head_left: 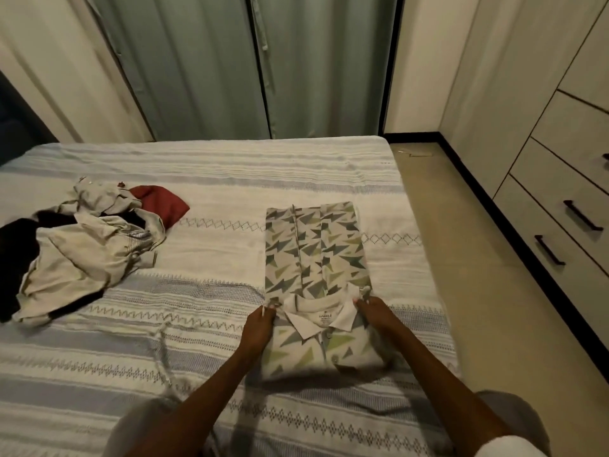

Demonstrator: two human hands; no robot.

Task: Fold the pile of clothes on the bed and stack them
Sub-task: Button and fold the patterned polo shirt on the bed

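A white polo shirt [314,255] with green and grey triangles lies lengthwise on the striped bed [211,179], its sides folded in to a narrow strip. The collar end is turned over toward me. My left hand [258,328] pinches the shirt's left edge beside the collar. My right hand [375,316] pinches the right edge at the same height. A loose pile of clothes [85,249] sits at the left of the bed: beige, black and a dark red piece [161,202].
Green curtains [250,67] hang behind the bed's far edge. A cabinet with drawers and black handles [580,216] lines the right wall, with a strip of tan floor [461,245] between it and the bed.
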